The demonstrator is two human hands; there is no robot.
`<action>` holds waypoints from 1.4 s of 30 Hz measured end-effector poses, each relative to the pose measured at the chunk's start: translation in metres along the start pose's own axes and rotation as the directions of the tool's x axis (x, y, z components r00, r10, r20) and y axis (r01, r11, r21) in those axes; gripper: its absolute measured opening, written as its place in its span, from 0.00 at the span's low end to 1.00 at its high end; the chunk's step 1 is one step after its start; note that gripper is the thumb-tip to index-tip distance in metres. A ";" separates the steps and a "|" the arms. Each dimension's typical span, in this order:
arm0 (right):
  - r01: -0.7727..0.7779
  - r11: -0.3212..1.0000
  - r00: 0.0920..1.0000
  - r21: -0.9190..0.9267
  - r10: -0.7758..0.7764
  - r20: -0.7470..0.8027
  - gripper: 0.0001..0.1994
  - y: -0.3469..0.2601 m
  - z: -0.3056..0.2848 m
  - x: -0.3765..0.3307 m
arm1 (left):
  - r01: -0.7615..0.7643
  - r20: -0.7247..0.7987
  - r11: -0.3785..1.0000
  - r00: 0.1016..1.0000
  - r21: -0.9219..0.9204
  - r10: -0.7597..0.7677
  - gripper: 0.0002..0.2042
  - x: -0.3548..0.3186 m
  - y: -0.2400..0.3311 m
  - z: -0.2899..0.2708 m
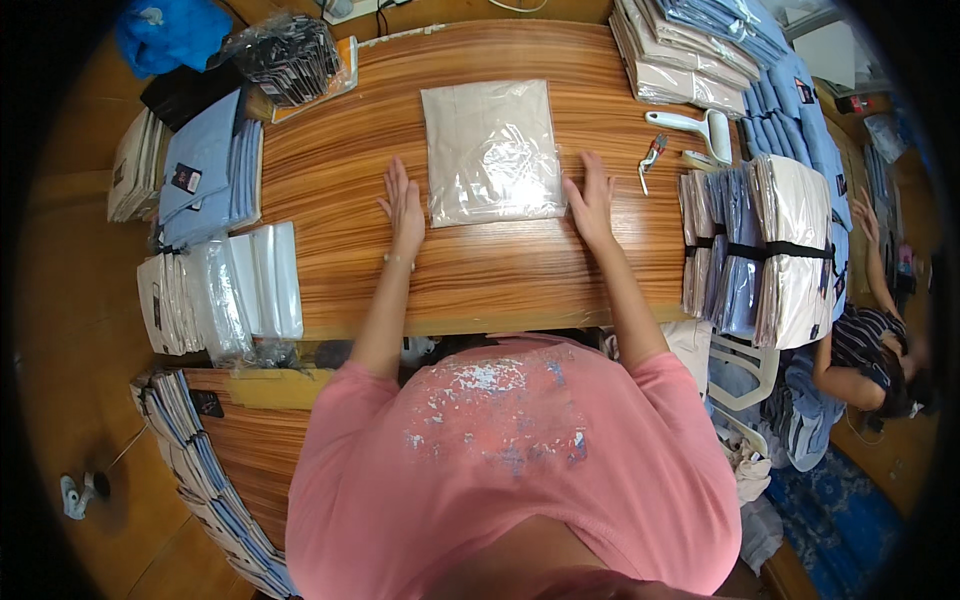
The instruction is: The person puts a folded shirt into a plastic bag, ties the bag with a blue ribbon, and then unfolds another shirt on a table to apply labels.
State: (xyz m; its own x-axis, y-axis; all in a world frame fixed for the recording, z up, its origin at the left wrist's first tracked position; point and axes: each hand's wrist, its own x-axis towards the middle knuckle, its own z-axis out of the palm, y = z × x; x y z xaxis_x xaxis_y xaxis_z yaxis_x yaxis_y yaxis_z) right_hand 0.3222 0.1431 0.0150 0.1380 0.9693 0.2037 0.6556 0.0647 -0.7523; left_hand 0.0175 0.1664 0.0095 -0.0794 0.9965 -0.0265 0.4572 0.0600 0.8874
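Note:
A folded beige garment in a clear plastic bag (487, 140) lies flat in the middle of the wood-grain table (340, 190). On its left, my left hand (402, 208) is open, fingers stretched forward, resting on or just over the tabletop and slightly apart from the bag. My right hand (592, 204) is open at the bag's right edge, fingers extended and thumb close to its lower right corner. Whether that thumb touches the plastic I cannot tell. Neither hand holds anything.
Folded blue garments (205, 165) and clear plastic bags (262, 280) line the left side. On the right are a white lint roller (700, 130), a small red-handled tool (653, 158) and strapped garment bundles (790, 255). Bagged garments (690, 65) pile up behind. Another person (865, 360) sits far right.

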 end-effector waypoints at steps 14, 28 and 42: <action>0.602 0.754 0.788 -0.264 -0.613 0.046 0.13 -0.095 -0.066 0.073 | -0.640 -0.118 0.563 0.600 0.523 0.791 0.14 0.030 0.098 -0.032; 0.157 0.969 0.979 -0.193 -0.178 -0.097 0.19 -0.090 0.093 0.117 | -0.187 -0.269 0.882 0.907 0.433 0.324 0.16 0.099 0.077 0.068; 0.044 0.987 0.998 -0.151 -0.050 -0.032 0.16 -0.066 0.130 0.117 | -0.107 -0.155 0.830 0.962 0.547 0.226 0.15 0.110 0.058 0.103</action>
State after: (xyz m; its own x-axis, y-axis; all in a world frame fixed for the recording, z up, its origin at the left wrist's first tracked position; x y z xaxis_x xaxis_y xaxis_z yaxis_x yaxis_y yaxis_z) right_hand 0.1988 0.2828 0.0068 0.1289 0.9568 0.2608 0.7659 0.0710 -0.6390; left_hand 0.1262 0.2852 0.0108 -0.1099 0.9628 0.2468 0.8728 -0.0253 0.4874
